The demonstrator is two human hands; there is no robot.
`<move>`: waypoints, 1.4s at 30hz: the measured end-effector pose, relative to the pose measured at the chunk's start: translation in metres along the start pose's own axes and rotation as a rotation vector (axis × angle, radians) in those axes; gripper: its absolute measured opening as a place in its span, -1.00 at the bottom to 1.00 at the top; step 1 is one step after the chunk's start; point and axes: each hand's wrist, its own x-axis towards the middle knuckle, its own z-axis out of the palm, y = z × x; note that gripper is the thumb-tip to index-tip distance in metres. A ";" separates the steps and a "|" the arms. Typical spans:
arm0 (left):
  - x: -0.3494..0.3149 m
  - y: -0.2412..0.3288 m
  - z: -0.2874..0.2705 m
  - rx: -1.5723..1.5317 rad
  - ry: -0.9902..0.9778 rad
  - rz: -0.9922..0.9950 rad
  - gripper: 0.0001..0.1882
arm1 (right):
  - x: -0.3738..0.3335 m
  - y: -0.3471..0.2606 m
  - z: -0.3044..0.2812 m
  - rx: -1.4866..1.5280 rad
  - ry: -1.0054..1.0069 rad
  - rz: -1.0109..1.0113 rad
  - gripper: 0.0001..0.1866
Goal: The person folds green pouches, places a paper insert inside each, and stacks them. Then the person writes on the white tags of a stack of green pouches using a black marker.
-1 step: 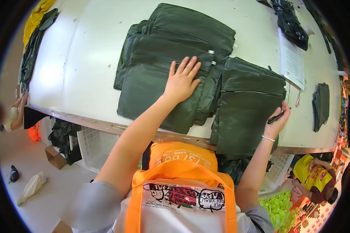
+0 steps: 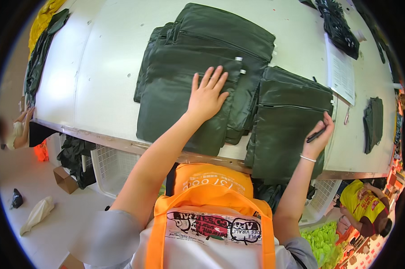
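Note:
My left hand (image 2: pixel 207 99) lies flat, its fingers spread, on the top piece of a left stack of folded dark green fabric (image 2: pixel 166 107). Small white tags stick out at that stack's right side. A second stack of dark green fabric (image 2: pixel 285 127), with a zip across its upper part, lies just to the right and hangs over the table's front edge. At the right edge of this stack is my right hand (image 2: pixel 320 134), curled around a black pen (image 2: pixel 316 136). Its fingertips are by the fabric's edge; whether they pinch it I cannot tell.
The white table (image 2: pixel 106 67) bears a printed sheet (image 2: pixel 341 71), a black plastic bundle (image 2: pixel 338 29) and a small dark green folded piece (image 2: pixel 373 125) on the right. White crates (image 2: pixel 115 170) stand beneath. Other people are at the far left and in a yellow top (image 2: pixel 363 201) at right.
My left hand has shifted slightly left, with the top fabric piece and its tags moving along. My right hand has moved a little up and left with the pen.

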 end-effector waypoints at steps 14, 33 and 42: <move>-0.026 -0.027 -0.031 -0.064 0.174 -0.023 -0.59 | -0.054 -0.140 0.146 0.368 -0.456 -0.339 -0.68; -0.012 -0.032 -0.011 -0.068 0.143 -0.040 -0.61 | -0.075 -0.138 0.213 0.507 -0.510 0.046 -0.89; -0.012 -0.032 -0.009 -0.075 0.136 -0.044 -0.60 | -0.075 -0.133 0.214 0.477 -0.531 -0.016 -0.88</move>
